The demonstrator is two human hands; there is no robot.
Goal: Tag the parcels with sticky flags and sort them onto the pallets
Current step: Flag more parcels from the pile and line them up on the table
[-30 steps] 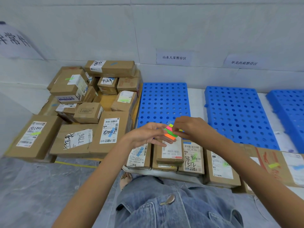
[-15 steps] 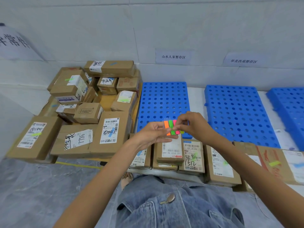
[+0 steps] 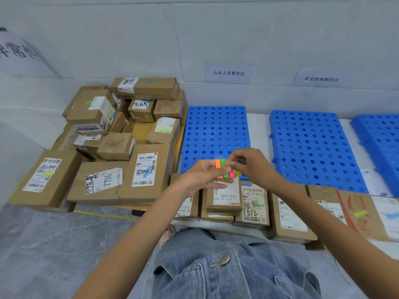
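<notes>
My left hand (image 3: 203,176) holds a pad of sticky flags (image 3: 225,169) with orange, green, pink and yellow strips. My right hand (image 3: 252,164) pinches the top of one flag on that pad. Both hands hover above a row of small cardboard parcels (image 3: 252,203) lying in front of me, some with green flags on their labels. A heap of brown parcels (image 3: 121,134) fills the left side. Three blue perforated pallets lie by the wall: one in the middle (image 3: 216,130), one to its right (image 3: 311,145), and a third (image 3: 382,137) cut off at the frame edge.
Paper signs (image 3: 228,73) hang on the white wall above the pallets. Larger parcels (image 3: 356,210) extend the front row to the right. Grey floor lies at lower left, and my denim-clad lap (image 3: 226,266) fills the bottom.
Both hands rose slightly and the flag pad turned from tilted to upright. My right fingers shifted to pinch a flag at its top.
</notes>
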